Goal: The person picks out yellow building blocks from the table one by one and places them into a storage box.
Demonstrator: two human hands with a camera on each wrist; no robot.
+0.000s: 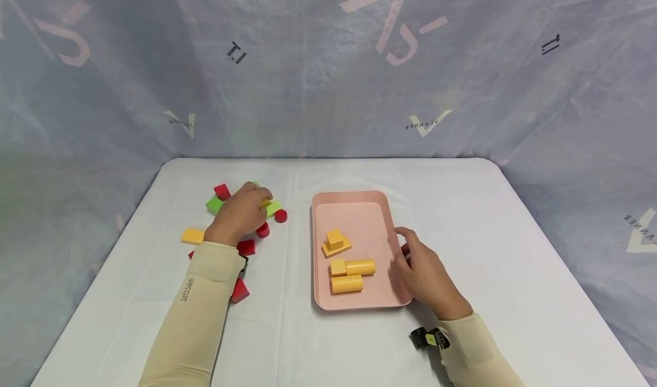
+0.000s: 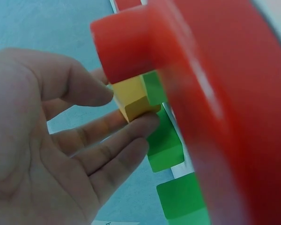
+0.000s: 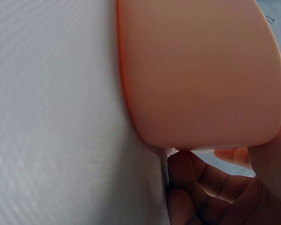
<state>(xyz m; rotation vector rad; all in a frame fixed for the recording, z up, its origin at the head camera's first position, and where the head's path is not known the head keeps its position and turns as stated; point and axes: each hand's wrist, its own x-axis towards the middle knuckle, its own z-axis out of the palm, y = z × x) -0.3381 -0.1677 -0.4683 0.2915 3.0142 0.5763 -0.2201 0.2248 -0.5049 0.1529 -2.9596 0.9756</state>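
My left hand (image 1: pixel 240 211) reaches into the loose blocks on the left side of the table. Between its thumb and fingers it pinches a yellow block (image 2: pixel 135 101), close beside green blocks (image 2: pixel 165 143). A large red block (image 2: pixel 215 93) fills much of the left wrist view and covers part of the scene. My right hand (image 1: pixel 426 273) holds the right side of a pink tray (image 1: pixel 354 203), thumb and index finger at its rim. Lower fingers (image 3: pixel 180 171) curl beside the tray wall in the right wrist view. Yellow cylinders (image 1: pixel 346 284) and other yellow blocks lie inside the tray.
Several red blocks (image 1: pixel 239 290) lie around my left forearm. Another yellow block (image 1: pixel 192 236) sits left of that wrist. A white cloth (image 1: pixel 513 261) covers the table, and grey printed fabric (image 1: pixel 308 90) hangs behind it and along both sides.
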